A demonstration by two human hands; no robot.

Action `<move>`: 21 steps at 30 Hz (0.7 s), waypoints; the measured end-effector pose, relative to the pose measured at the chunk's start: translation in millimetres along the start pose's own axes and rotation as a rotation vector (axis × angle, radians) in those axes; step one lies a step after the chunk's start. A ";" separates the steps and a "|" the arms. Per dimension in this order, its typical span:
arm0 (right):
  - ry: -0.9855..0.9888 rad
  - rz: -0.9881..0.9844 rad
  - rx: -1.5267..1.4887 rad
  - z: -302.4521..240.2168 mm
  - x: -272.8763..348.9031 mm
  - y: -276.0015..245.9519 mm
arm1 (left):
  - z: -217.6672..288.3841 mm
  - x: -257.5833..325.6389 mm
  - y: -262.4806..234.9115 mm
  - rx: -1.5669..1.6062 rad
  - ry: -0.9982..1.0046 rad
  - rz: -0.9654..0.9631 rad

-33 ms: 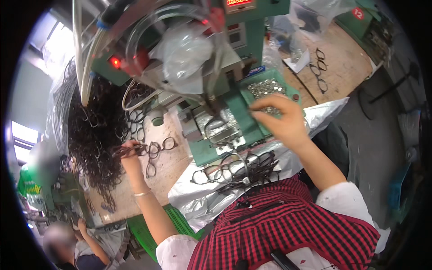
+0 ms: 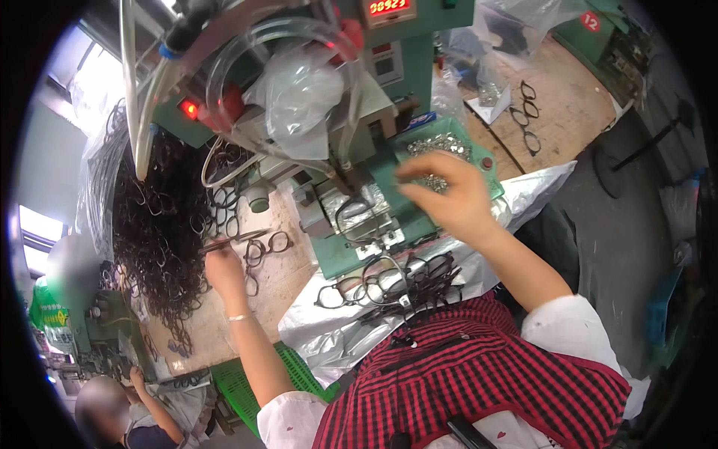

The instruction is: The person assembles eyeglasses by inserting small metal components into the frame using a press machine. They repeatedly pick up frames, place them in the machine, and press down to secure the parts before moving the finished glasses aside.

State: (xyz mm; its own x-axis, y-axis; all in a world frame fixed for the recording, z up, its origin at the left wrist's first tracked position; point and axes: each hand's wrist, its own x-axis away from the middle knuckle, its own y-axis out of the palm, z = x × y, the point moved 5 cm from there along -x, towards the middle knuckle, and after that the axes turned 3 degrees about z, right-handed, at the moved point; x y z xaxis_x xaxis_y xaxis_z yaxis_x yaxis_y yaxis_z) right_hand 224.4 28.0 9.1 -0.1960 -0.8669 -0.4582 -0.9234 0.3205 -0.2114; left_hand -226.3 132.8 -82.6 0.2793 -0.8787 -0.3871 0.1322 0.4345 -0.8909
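My left hand [image 2: 226, 273] is closed on a dark brown eyeglass frame [image 2: 238, 239], held over the wooden table left of the machine. Several similar frames [image 2: 278, 242] lie just beyond it. My right hand [image 2: 455, 198] hovers between a green tray of small shiny metal parts [image 2: 440, 146] and the machine's work area. Its thumb and fingers are bent into a pinch; whatever is between the tips is too small to make out. Under the machine's head, a dark eyeglass frame [image 2: 351, 218] sits on the metal fixture [image 2: 389, 238].
Finished-looking dark frames [image 2: 430, 277] pile on silvery sheeting [image 2: 314, 314] at my lap. A large heap of dark frames [image 2: 161, 217] stands at left. Hoses hang before the green machine [image 2: 415, 67]. More frames [image 2: 527, 112] lie on the right table. Another person [image 2: 153, 404] sits lower left.
My right hand has moved left, away from the tray toward the fixture. My left hand has shifted slightly right, and the frame in it has turned.
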 end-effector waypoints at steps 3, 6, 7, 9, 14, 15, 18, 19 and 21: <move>0.001 0.069 -0.108 14.0 -20.0 32.1 | 32.5 15.6 -7.2 -0.102 0.271 0.196; 0.064 0.132 -0.208 15.8 -9.8 44.8 | 40.5 28.6 -16.7 -0.083 0.304 0.283; 0.083 0.160 -0.225 15.5 -2.8 44.1 | 34.9 24.4 -14.3 -0.056 0.234 0.154; 0.135 0.162 -0.241 15.0 5.3 45.7 | 14.7 17.6 -16.3 0.299 0.033 -0.121; 0.135 0.164 -0.393 13.1 -0.9 52.7 | 90.7 31.9 -91.0 1.298 -0.087 -0.256; 0.198 0.121 -0.480 8.4 -2.9 54.4 | 101.6 38.9 -102.9 1.384 -0.051 -0.298; 0.250 0.099 -0.507 -2.3 -4.6 60.7 | 132.4 84.1 -103.4 1.619 -0.134 -0.432; 0.270 0.093 -0.508 -4.6 -3.7 63.2 | 139.5 103.3 -101.1 1.696 -0.157 -0.510; 0.243 0.103 -0.532 -18.8 2.3 64.0 | 163.3 134.6 -95.7 1.818 -0.145 -0.737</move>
State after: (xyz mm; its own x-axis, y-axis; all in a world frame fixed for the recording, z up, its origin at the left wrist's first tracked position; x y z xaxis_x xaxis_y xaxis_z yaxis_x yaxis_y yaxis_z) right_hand 158.6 39.3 10.7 -0.3055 -0.9241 -0.2295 -0.9218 0.2266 0.3145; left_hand -46.0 5.2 -10.7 -0.2275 -0.9737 -0.0151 0.8672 -0.2096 0.4517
